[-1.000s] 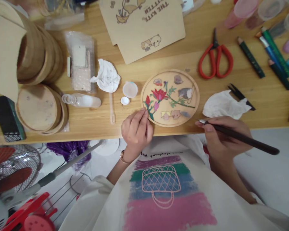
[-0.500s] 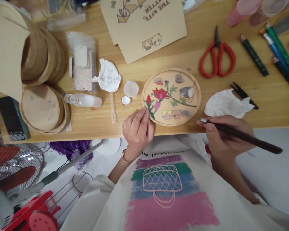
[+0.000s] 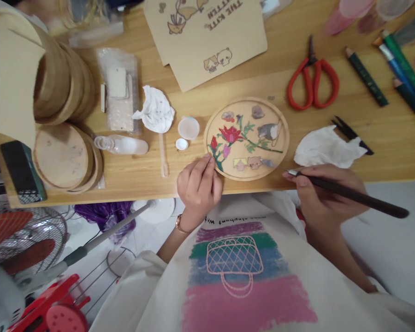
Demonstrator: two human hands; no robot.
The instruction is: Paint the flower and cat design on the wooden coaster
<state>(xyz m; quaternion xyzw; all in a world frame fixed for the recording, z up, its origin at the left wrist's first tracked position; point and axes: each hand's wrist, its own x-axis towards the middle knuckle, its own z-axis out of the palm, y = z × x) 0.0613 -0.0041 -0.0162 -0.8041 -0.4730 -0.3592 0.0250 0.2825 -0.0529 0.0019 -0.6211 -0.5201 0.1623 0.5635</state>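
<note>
A round wooden plate (image 3: 280, 121) painted with red and pink flowers and small animals lies near the table's front edge. My left hand (image 3: 198, 186) rests at the plate's lower left rim, fingers curled together and fingertips touching the rim. My right hand (image 3: 327, 193) sits at the table edge to the right of the plate, closed on a long dark paintbrush (image 3: 352, 196) whose metal tip points left toward the plate. A crumpled white tissue (image 3: 327, 147) lies just above my right hand.
Red scissors (image 3: 313, 78), coloured pencils (image 3: 366, 78) and black tweezers (image 3: 351, 133) lie to the right. A printed cardboard sheet (image 3: 207, 37) is behind. Left hold a small lid (image 3: 188, 127), a pipette (image 3: 163, 159), a clear bottle (image 3: 122, 145), a rag (image 3: 155, 110) and stacked wooden discs (image 3: 64, 154).
Both hands keep their poses. The whole view has drifted slightly as my head moved.
</note>
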